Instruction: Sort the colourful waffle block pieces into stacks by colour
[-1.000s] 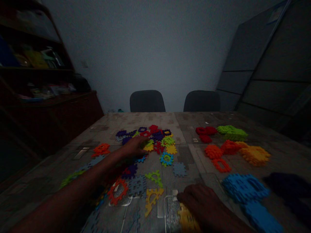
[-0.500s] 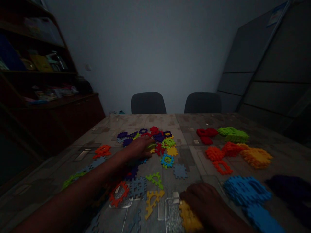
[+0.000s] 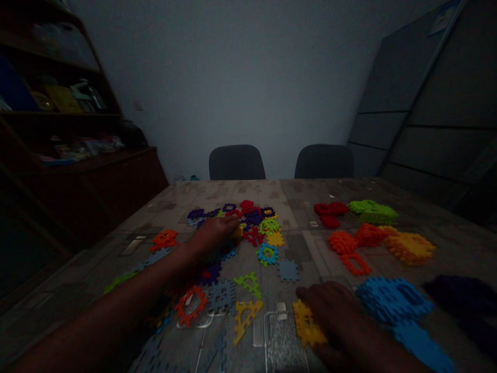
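My left hand (image 3: 214, 233) reaches into a heap of interlocking plastic waffle blocks (image 3: 252, 220) in purple, red, green and yellow. Its fingertips lie next to a small yellow block (image 3: 237, 232). My right hand (image 3: 334, 316) rests on the tabletop, its fingers against a yellow notched block (image 3: 307, 324). Whether that hand grips the block, I cannot tell. Between my hands lie a blue-and-green gear-shaped block (image 3: 267, 254), a slate-blue square block (image 3: 288, 270), a grey lattice block (image 3: 221, 296) and a yellow triangular frame (image 3: 244, 321).
Stacks sorted by colour stand on the patterned table (image 3: 298, 254): red (image 3: 330, 209), lime (image 3: 373, 213), orange (image 3: 341, 242), yellow (image 3: 409, 247), blue (image 3: 392, 303). A dark wooden cabinet (image 3: 89, 176) stands left. Two dark chairs (image 3: 236, 163) stand beyond the far edge.
My right hand has moved forward, and the yellow notched block has shifted forward with it. My left hand has drawn back slightly from the heap.
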### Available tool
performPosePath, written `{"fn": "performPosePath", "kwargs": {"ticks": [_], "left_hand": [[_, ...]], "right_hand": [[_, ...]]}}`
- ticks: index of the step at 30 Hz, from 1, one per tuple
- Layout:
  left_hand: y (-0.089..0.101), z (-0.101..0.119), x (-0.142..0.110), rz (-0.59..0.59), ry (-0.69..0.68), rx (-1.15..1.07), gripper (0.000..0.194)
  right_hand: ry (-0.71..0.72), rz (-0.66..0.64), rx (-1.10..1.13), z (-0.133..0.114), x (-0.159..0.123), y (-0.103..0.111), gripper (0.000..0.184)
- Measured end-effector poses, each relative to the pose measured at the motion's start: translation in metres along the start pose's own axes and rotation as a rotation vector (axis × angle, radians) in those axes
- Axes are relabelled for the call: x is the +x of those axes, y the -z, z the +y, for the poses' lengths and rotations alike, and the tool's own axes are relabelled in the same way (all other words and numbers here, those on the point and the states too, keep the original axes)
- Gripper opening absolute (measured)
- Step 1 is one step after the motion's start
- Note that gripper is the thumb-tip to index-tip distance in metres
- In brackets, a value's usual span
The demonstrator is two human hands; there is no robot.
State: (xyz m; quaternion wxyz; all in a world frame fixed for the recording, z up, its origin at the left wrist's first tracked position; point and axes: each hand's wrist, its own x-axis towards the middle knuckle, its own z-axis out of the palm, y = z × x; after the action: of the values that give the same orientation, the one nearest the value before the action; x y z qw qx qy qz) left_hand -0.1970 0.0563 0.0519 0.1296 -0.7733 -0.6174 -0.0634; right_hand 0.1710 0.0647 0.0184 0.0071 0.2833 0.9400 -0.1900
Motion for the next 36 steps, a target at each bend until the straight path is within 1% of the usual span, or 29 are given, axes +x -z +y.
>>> {"fn": "performPosePath", "kwargs": {"ticks": [3,5,7,9,10,11,12,14,16,17,20,21,22,25,26,29,30,32,34,36], "left_hand": [[0.01,0.012,-0.009,0.064,-0.041,0.035,0.021],[0.018,0.033,-0.019,0.103,-0.093,0.04,0.018],[0.024,0.064,-0.033,0.13,-0.168,0.024,0.019],[0.028,0.101,-0.05,0.141,-0.262,-0.019,0.014],[0.029,0.119,-0.059,0.182,-0.331,-0.067,0.015],[0.03,0.134,-0.067,0.207,-0.356,-0.106,0.017],[0.03,0.147,-0.075,0.184,-0.381,-0.141,0.018],[0.03,0.16,-0.086,0.061,-0.411,-0.229,0.022],[0.03,0.161,-0.092,-0.048,-0.388,-0.313,0.024],[0.03,0.159,-0.092,-0.077,-0.358,-0.357,0.028],[0.022,0.155,-0.09,-0.074,-0.304,-0.467,0.049],[0.017,0.156,-0.088,-0.065,-0.302,-0.479,0.051],[0.011,0.16,-0.086,-0.053,-0.309,-0.476,0.049],[-0.009,0.173,-0.084,0.002,-0.344,-0.408,0.031],[-0.015,0.177,-0.084,0.026,-0.344,-0.38,0.028],[-0.022,0.18,-0.089,0.075,-0.294,-0.312,0.021],[-0.02,0.18,-0.091,0.068,-0.272,-0.303,0.019],[-0.012,0.176,-0.095,0.034,-0.253,-0.307,0.018],[0.003,0.17,-0.096,-0.03,-0.238,-0.338,0.028],[0.021,0.161,-0.09,-0.105,-0.189,-0.395,0.038]], "right_hand": [[-0.005,0.019,0.006,0.001,-0.002,0.003,0.085],[0.004,0.032,0.0,0.002,-0.003,0.003,0.085],[0.003,0.028,-0.006,0.002,-0.002,0.003,0.085],[0.008,0.018,-0.01,0.001,-0.002,0.004,0.084],[0.015,0.011,-0.011,0.001,-0.002,0.005,0.084],[0.024,0.009,-0.011,0.0,-0.002,0.006,0.083],[0.033,0.011,-0.012,0.0,-0.002,0.007,0.082],[0.046,0.019,-0.012,-0.001,-0.003,0.008,0.082],[0.054,0.029,-0.007,-0.002,-0.005,0.009,0.084],[0.056,0.037,-0.004,-0.002,-0.005,0.009,0.086],[0.057,0.058,0.008,-0.003,-0.006,0.007,0.092],[0.058,0.061,0.009,-0.003,-0.006,0.006,0.092],[0.06,0.064,0.007,-0.002,-0.006,0.005,0.092],[0.078,0.097,0.003,0.001,-0.006,0.001,0.088],[0.084,0.113,0.003,0.003,-0.005,0.0,0.087],[0.076,0.12,0.011,0.006,-0.005,-0.001,0.088],[0.071,0.117,0.017,0.006,-0.005,0.0,0.088],[0.057,0.109,0.033,0.004,-0.006,0.004,0.088],[0.048,0.101,0.045,0.001,-0.006,0.008,0.088],[0.038,0.088,0.056,-0.003,-0.007,0.013,0.089]]}}
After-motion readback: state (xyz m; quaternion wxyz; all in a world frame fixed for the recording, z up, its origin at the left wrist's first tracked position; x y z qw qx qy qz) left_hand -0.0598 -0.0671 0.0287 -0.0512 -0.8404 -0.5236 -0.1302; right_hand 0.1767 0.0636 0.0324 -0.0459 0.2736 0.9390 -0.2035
